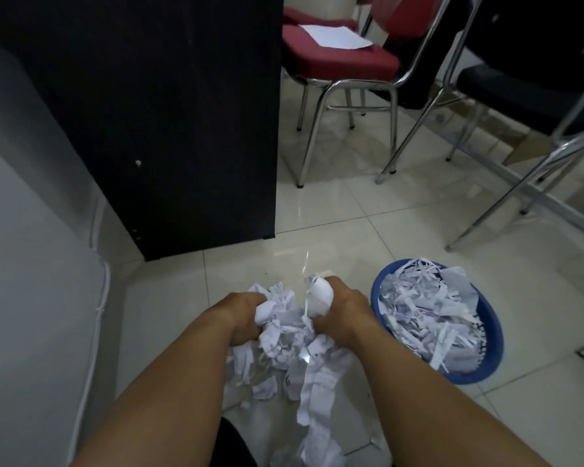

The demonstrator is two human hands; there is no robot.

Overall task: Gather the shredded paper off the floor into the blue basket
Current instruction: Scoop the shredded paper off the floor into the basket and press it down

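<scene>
Where the white wall (24, 230) meets the tiled floor (368, 214) at the far left, we see one thin white cable (102, 298) running along the corner. Next to it stands one dark wooden panel (166, 112), its foot on the tiles.

Below the panel, our left hand (241, 315) is clenched around a bunch of paper at the left edge of the shredded paper pile (294, 358). That single pile lies on the floor between our forearms, with a long strip trailing toward the bottom edge. Our right hand (343, 313) grips another white wad at the pile's right edge, fingers curled round it. Both hands are thus full, two in all.

Just to the right of the right hand sits the one blue basket (491, 348), round and shallow, on the floor. It holds a heap of shredded strips (425, 311) that rises above its rim and covers most of its inside.

Farther back we count one red-seated chair (338, 64) on chrome legs, bearing one flat white sheet (334, 36), with a second red cushion behind it. At the far right stands one dark-seated chair (520, 82).
</scene>
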